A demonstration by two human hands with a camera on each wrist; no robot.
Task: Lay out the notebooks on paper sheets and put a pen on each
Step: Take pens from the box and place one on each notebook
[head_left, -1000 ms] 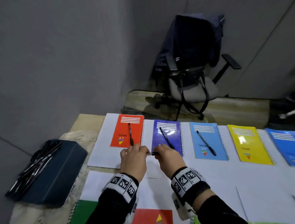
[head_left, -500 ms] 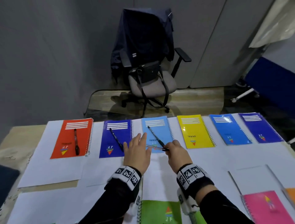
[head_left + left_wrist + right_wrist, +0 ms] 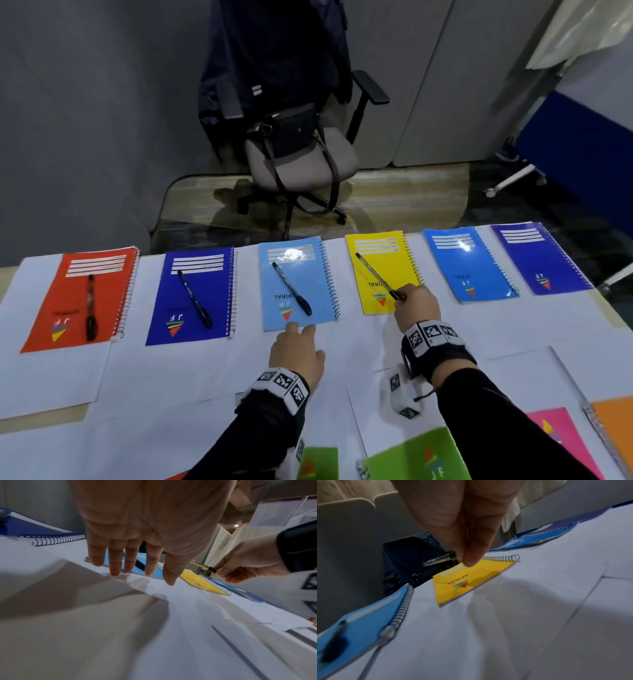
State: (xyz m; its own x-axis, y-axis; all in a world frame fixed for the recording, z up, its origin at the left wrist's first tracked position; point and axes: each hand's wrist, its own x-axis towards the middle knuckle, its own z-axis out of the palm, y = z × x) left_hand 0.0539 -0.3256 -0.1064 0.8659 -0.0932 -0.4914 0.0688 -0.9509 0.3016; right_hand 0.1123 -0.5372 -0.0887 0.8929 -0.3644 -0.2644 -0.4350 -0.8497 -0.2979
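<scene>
Our right hand (image 3: 416, 303) pinches the pen (image 3: 376, 275) by its cap end above the yellow notebook (image 3: 383, 270), centre-right of frame; we lower it flat, then release; our left hand (image 3: 297, 353) rests flat, holding nothing.

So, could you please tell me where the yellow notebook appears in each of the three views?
Head: yellow notebook, far row, fourth from the left.
Left wrist: a low wedge right of centre.
Right wrist: centre, under the fingertips.
Shared landmark: the pen pinched by the right hand.
</scene>
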